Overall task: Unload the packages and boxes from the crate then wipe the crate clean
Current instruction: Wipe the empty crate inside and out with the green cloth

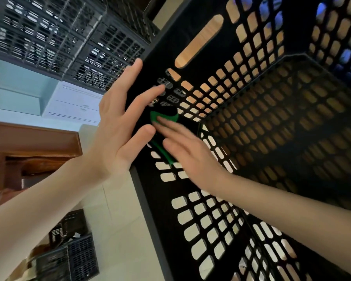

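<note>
Black perforated plastic crate (pixel 154 199) stands emptied beside stacked dark crates (pixel 49 37). The left hand (pixel 118 134) braces its wall with flat fingers while the right hand (pixel 190 159) presses a green cloth (pixel 156 118) inside with straight fingers; the cloth could snag in the holes.

Green cloth (pixel 154 117): mostly covered by the right hand (pixel 190 159); only a curved edge and a thin strip show.
Right hand: fingertips blurred, outlines soft.
Left hand (pixel 118 126): palm hidden against the crate corner.
Black perforated plastic crate (pixel 162 199): cut off at the right and bottom edges.
Stacked dark grid crates (pixel 59 37) above the left hand: cut by the top edge.
Small dark crates (pixel 73 250) below the left forearm: contents too blurred to tell.
</note>
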A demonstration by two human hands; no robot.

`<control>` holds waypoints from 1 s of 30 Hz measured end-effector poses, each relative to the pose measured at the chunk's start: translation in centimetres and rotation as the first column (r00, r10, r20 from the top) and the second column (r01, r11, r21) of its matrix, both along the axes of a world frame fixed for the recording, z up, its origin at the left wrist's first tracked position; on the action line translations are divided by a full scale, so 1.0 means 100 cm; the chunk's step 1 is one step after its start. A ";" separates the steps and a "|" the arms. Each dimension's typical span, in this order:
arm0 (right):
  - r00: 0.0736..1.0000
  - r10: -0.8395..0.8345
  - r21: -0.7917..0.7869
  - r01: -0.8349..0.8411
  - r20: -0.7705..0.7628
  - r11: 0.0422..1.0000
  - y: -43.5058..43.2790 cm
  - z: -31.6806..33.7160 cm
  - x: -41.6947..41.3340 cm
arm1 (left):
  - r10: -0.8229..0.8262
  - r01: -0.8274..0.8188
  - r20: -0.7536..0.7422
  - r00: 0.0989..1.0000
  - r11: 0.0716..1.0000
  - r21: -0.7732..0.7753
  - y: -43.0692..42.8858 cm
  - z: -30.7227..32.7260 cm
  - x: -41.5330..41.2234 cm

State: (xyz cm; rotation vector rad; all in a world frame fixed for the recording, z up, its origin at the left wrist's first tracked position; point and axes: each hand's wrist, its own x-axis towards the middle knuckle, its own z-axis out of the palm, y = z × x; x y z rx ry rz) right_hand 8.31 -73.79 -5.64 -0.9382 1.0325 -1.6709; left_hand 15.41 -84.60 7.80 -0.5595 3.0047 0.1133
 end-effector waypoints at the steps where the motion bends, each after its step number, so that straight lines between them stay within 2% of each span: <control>1: 0.995 0.026 0.075 -0.033 0.095 0.997 -0.003 -0.007 -0.002 | 0.002 -0.002 -0.002 1.000 1.000 -0.002 0.001 0.000 0.000; 2: 0.986 0.037 0.134 -0.059 0.161 0.989 -0.007 -0.015 -0.004 | 0.007 -0.007 -0.006 1.000 1.000 -0.003 0.001 -0.001 0.000; 3: 0.987 0.036 0.177 -0.064 0.154 0.982 -0.010 -0.024 -0.005 | 0.011 -0.011 -0.009 1.000 1.000 -0.002 0.002 -0.001 0.000; 6: 0.981 0.054 0.245 -0.007 -0.186 0.970 -0.006 -0.052 -0.006 | 0.013 -0.013 -0.011 1.000 1.000 0.006 0.003 -0.001 -0.001; 8: 0.948 0.132 0.332 -0.030 -0.290 0.943 0.002 -0.070 -0.008 | 0.020 -0.020 -0.013 1.000 1.000 0.014 0.004 -0.001 -0.001; 10: 0.955 0.193 0.417 -0.083 -0.227 0.905 0.008 -0.080 -0.007 | 0.026 -0.025 -0.020 0.999 1.000 0.017 0.005 -0.001 -0.002; 13: 0.976 0.170 0.439 -0.094 -0.138 0.894 0.006 -0.075 0.001 | 0.021 -0.021 -0.027 0.999 1.000 0.013 0.005 -0.002 -0.002; 18: 0.974 -0.075 0.335 0.145 -0.213 0.931 0.006 -0.048 0.005 | 0.011 -0.011 -0.019 1.000 1.000 -0.001 0.004 -0.001 -0.002; 22: 0.976 -0.139 0.023 0.145 -0.165 0.989 0.017 -0.006 0.010 | -0.009 0.009 -0.013 1.000 1.000 -0.010 0.000 -0.002 0.000; 25: 0.960 -0.136 -0.138 0.104 -0.245 0.985 0.018 0.005 0.013 | -0.020 0.020 -0.018 1.000 1.000 -0.013 -0.002 -0.002 -0.001; 27: 0.938 -0.082 -0.129 0.041 -0.337 0.991 0.017 -0.005 0.007 | -0.018 0.018 -0.012 1.000 1.000 -0.016 -0.001 -0.001 -0.001; 30: 0.914 0.011 -0.018 -0.020 -0.406 1.000 0.018 -0.029 -0.003 | -0.005 0.005 0.004 1.000 1.000 -0.018 -0.001 0.000 -0.002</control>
